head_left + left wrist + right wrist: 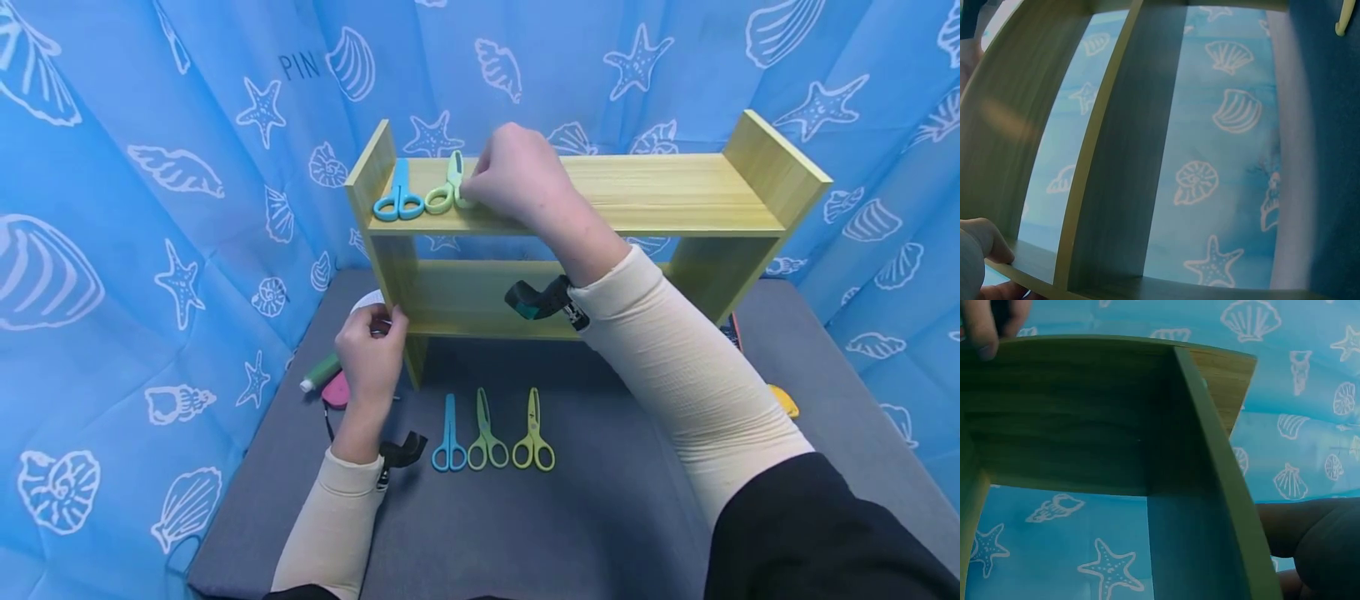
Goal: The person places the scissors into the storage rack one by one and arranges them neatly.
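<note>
A pale wooden two-tier shelf (660,192) stands on the table. On its top board, at the left end, lie blue scissors (400,196) and, beside them, light green scissors (440,198). My right hand (521,171) pinches the right handle of the light green pair, partly covering it. Lower down, my left hand (371,354) grips the shelf's left side panel (393,275); in the left wrist view the thumb (1000,250) lies on the panel's inner side. In front of the shelf lie blue scissors (449,437), green scissors (486,433) and yellow-green scissors (533,433).
Left of the shelf are a green cylinder (324,371), a pink object (337,390) and a partly hidden white thing (367,300). A yellow object (784,400) lies at the right, half behind my sleeve. A blue shell-patterned curtain (187,275) surrounds the grey table (585,525).
</note>
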Tool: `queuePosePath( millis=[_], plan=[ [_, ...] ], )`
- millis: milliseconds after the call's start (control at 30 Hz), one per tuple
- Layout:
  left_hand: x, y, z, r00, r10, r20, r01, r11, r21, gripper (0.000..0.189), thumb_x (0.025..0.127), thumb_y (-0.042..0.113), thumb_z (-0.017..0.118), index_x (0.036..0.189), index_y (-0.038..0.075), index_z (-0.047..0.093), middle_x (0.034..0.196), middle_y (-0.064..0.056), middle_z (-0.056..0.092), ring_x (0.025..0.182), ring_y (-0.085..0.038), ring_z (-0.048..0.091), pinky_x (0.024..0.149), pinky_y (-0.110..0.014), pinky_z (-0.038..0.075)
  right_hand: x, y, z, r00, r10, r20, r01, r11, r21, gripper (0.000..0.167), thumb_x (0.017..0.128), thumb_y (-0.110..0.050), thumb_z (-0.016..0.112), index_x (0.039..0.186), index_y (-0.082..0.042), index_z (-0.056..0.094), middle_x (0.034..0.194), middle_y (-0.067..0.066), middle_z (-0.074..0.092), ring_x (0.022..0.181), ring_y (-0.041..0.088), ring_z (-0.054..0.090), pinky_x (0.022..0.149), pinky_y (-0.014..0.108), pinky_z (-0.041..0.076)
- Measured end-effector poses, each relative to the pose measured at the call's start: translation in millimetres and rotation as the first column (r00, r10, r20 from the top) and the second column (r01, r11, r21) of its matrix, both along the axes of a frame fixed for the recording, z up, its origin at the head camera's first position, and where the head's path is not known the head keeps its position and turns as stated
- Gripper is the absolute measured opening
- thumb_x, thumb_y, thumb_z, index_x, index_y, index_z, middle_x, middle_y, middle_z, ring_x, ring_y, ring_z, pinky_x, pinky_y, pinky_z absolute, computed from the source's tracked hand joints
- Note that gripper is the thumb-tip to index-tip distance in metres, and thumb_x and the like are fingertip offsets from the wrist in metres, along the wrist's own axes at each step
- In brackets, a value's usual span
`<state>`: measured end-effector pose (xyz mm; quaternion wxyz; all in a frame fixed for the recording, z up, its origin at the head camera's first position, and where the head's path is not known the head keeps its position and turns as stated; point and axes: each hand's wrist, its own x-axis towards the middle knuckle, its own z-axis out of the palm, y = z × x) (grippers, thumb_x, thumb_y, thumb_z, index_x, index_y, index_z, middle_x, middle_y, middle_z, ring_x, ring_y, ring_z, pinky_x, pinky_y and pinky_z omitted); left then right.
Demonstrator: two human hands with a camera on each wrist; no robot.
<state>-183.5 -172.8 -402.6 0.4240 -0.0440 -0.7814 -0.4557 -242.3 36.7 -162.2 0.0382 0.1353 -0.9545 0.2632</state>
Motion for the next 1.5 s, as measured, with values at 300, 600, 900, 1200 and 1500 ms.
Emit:
queuePosePath(
  millis=[300,600,900,1200,1500],
  plan=[
    [-0.1,0.2,-1.4,1.0,0.007,-0.018,-0.007,1.0,-0.019,0.017,0.096,0.014,0.069,0.091,-0.002,0.071,0.085,-0.013,0.069,0.073,-0.021,0.065,0.062,-0.039,0.056,27.7,19,8.5,1.0,0.008,-0.023,-0.01,0.998,-0.065,0.025,0.092,-0.028,0.06,0.094,-0.012,0.079,0.085,-0.004,0.07,0.068,0.012,0.051,0.061,0.027,0.041],
    [-1.3,-0.6,-1.6,0.999,0.001,-0.032,-0.002,1.0,-0.026,0.018,0.096,0.014,0.069,0.09,-0.003,0.071,0.085,-0.014,0.068,0.072,-0.022,0.065,0.062,-0.044,0.058,73.0,54,13.6,0.989,0.002,-0.151,-0.034,0.976,-0.213,0.032,0.097,-0.036,0.06,0.114,-0.016,0.077,0.104,0.0,0.067,0.087,0.018,0.057,0.07,0.034,0.044],
    [-1.6,-1.2,-2.4,1.0,0.005,-0.014,-0.006,1.0,-0.018,0.018,0.096,0.015,0.069,0.091,-0.002,0.071,0.085,-0.013,0.068,0.073,-0.021,0.065,0.063,-0.041,0.057,117.0,88,-5.1,0.979,-0.058,-0.197,-0.014,0.939,-0.345,0.03,0.095,-0.039,0.07,0.111,-0.015,0.076,0.097,0.003,0.069,0.088,0.016,0.06,0.07,0.028,0.045],
    [-0.6,0.8,-1.2,1.0,0.005,-0.025,-0.006,1.0,-0.023,0.017,0.095,0.013,0.069,0.089,-0.003,0.071,0.083,-0.014,0.068,0.071,-0.024,0.065,0.061,-0.045,0.057,148.3,126,-52.6,0.968,-0.118,-0.22,0.016,0.909,-0.417,0.025,0.094,-0.028,0.076,0.114,-0.012,0.076,0.097,0.001,0.071,0.08,0.014,0.063,0.067,0.016,0.049],
    [-0.5,-0.8,-2.2,1.0,0.011,-0.024,-0.012,1.0,-0.019,0.018,0.095,0.012,0.069,0.088,-0.004,0.071,0.082,-0.014,0.068,0.07,-0.023,0.064,0.061,-0.045,0.056,161.8,134,-123.1,0.98,-0.075,-0.183,-0.017,0.888,-0.459,0.019,0.094,-0.016,0.076,0.112,-0.009,0.075,0.097,0.003,0.068,0.08,0.012,0.063,0.069,0.016,0.051]
  ],
)
